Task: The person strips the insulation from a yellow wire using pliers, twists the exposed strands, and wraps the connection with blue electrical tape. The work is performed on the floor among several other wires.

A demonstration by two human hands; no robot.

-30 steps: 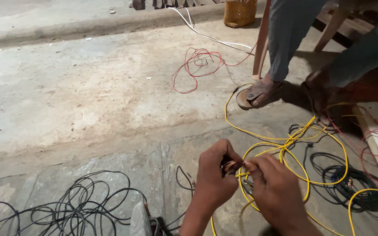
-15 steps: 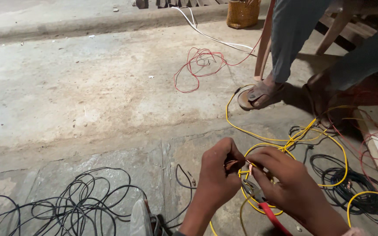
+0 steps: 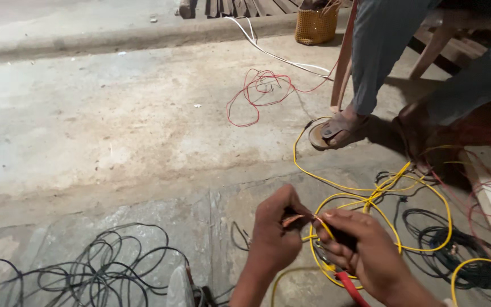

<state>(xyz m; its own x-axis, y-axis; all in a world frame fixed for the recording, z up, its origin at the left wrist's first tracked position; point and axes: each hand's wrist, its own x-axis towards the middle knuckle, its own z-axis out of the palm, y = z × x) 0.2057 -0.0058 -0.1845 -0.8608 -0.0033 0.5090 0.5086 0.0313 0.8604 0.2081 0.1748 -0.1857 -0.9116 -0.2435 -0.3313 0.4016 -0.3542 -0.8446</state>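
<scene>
Since half a second ago both hands shifted slightly right; red-handled tool now lower centre. Left hand (image 3: 274, 236) fingers pinched on bared copper wire end (image 3: 298, 219), centre-bottom; right hand (image 3: 365, 256) fingers clamped on yellow wire (image 3: 370, 202). Step judged: twisting the stripped end; next needs steady pinch, small turns

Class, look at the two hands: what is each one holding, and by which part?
Both the left hand and the right hand pinch the bared copper end of a yellow wire. The right hand also holds a red-handled tool by its handle.
</scene>
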